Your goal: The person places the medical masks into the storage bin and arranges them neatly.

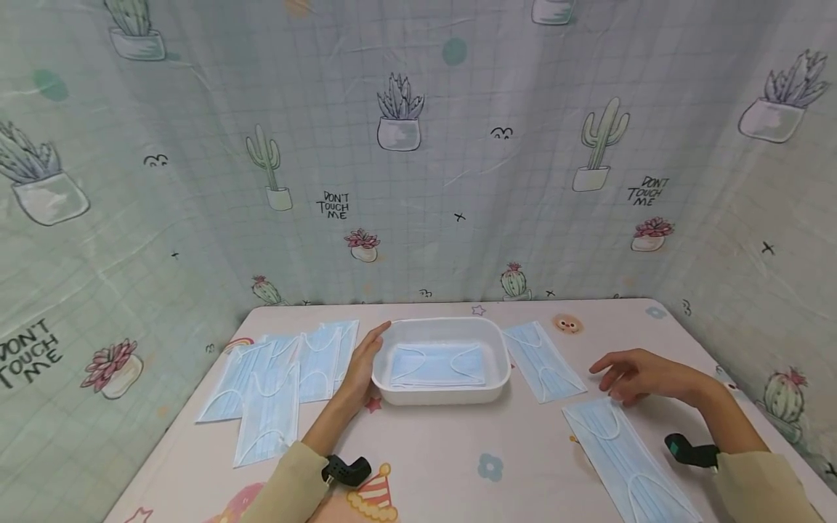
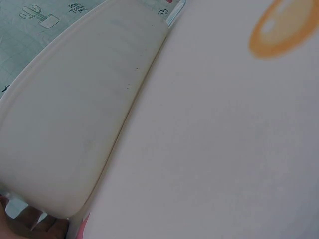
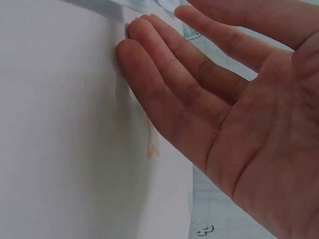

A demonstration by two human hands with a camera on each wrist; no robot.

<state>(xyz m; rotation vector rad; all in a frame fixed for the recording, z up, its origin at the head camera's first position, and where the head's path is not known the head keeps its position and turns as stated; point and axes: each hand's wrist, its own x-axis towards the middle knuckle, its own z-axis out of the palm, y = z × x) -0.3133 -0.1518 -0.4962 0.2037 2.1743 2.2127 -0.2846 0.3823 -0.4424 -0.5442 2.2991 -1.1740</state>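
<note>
A white plastic tub (image 1: 441, 396) stands mid-table with a stack of light blue face masks (image 1: 437, 365) inside. My left hand (image 1: 360, 367) lies along the tub's left side, fingers touching its outer wall; in the left wrist view, the fingers (image 2: 47, 226) show at the tub's end, partly hidden. My right hand (image 1: 644, 374) hovers over the right part of the table, fingers loosely bent and holding nothing. Just below its fingertips lies a face mask (image 1: 621, 454) with white ear loops. Another face mask (image 1: 544, 361) lies between that hand and the tub.
Several more face masks (image 1: 268, 407) lie overlapping on the left of the table. The table (image 1: 445, 465) wears a pale pink printed cover. A cactus-print curtain (image 1: 418, 181) closes off the back and both sides.
</note>
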